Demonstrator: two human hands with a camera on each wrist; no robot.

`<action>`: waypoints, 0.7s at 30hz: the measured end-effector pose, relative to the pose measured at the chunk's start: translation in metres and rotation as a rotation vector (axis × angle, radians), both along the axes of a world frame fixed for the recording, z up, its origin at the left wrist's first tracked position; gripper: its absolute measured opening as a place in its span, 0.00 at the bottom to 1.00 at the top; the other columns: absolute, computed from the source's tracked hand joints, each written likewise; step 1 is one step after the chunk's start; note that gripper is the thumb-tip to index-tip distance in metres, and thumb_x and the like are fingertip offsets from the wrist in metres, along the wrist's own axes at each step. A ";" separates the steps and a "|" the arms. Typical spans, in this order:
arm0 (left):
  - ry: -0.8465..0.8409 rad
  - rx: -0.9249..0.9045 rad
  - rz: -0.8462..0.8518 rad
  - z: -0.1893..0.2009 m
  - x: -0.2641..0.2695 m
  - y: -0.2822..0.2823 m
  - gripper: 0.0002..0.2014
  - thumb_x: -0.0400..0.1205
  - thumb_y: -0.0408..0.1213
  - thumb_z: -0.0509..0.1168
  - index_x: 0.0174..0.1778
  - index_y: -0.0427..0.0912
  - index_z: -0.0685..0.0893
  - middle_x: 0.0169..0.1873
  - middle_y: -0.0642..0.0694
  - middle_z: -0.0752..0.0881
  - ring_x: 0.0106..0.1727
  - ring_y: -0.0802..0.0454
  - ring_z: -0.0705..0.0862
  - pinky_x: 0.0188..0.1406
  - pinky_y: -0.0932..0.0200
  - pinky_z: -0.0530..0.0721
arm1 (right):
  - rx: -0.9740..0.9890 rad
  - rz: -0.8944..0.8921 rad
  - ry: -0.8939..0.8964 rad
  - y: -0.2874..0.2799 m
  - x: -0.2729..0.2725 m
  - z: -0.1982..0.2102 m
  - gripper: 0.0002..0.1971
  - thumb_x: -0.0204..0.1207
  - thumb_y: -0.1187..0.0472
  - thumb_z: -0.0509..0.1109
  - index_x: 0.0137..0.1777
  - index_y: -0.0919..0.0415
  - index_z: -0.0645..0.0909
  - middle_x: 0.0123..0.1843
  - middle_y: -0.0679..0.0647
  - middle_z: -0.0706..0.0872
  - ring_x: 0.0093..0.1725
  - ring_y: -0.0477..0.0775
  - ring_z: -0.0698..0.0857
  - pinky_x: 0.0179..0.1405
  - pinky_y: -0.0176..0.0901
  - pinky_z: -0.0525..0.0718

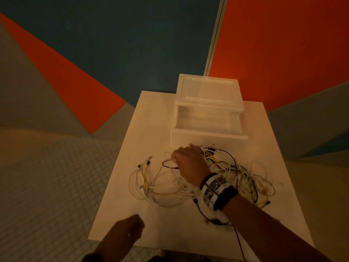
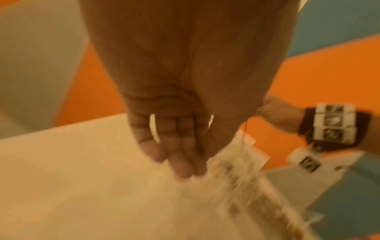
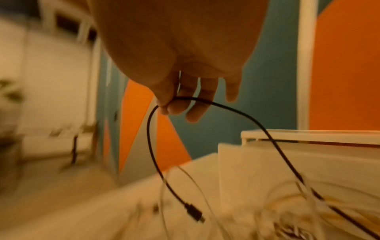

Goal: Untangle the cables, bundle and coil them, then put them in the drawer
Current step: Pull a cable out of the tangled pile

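A tangle of white, yellow and black cables (image 1: 241, 174) lies on the white table (image 1: 170, 233), in front of a clear plastic drawer (image 1: 207, 136) that stands pulled open. My right hand (image 1: 172, 157) is over the left part of the tangle. In the right wrist view its thumb and forefinger (image 3: 164, 105) pinch a black cable (image 3: 236, 112), lifted off the table, with its plug (image 3: 193, 212) dangling below. My left hand (image 1: 132, 227) hovers at the table's front left edge. In the blurred left wrist view its fingers (image 2: 179, 159) hang loosely and hold nothing.
The drawer unit (image 1: 207, 89) stands at the back of the table against a blue and orange wall. Loose white and yellow cable ends (image 1: 145, 167) spread to the left of the tangle. A thin black lead (image 1: 238, 239) runs off the table's front edge.
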State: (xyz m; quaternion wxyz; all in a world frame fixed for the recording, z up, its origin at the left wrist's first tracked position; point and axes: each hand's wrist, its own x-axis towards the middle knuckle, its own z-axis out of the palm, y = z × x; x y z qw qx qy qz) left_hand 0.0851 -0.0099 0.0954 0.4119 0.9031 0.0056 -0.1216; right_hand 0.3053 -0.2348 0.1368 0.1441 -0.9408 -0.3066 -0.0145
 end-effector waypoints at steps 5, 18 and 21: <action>-0.446 -0.138 0.114 0.092 0.097 -0.034 0.19 0.85 0.41 0.63 0.72 0.53 0.72 0.63 0.60 0.79 0.63 0.59 0.80 0.55 0.65 0.80 | 0.488 0.053 0.131 -0.027 0.017 0.089 0.07 0.83 0.62 0.63 0.45 0.59 0.82 0.43 0.49 0.83 0.42 0.49 0.82 0.44 0.48 0.79; -0.670 -0.506 0.017 0.198 0.184 -0.089 0.14 0.88 0.44 0.51 0.38 0.50 0.74 0.31 0.54 0.73 0.33 0.49 0.71 0.33 0.51 0.72 | 0.515 0.015 0.382 -0.101 0.017 0.085 0.10 0.86 0.64 0.59 0.43 0.58 0.77 0.38 0.43 0.79 0.41 0.42 0.78 0.48 0.36 0.75; -0.677 -0.717 0.126 0.214 0.183 -0.063 0.13 0.88 0.43 0.53 0.38 0.53 0.76 0.32 0.53 0.71 0.32 0.51 0.64 0.32 0.54 0.64 | 0.398 -0.144 0.478 -0.132 0.021 0.032 0.13 0.85 0.55 0.57 0.40 0.55 0.76 0.38 0.48 0.79 0.42 0.51 0.77 0.55 0.49 0.77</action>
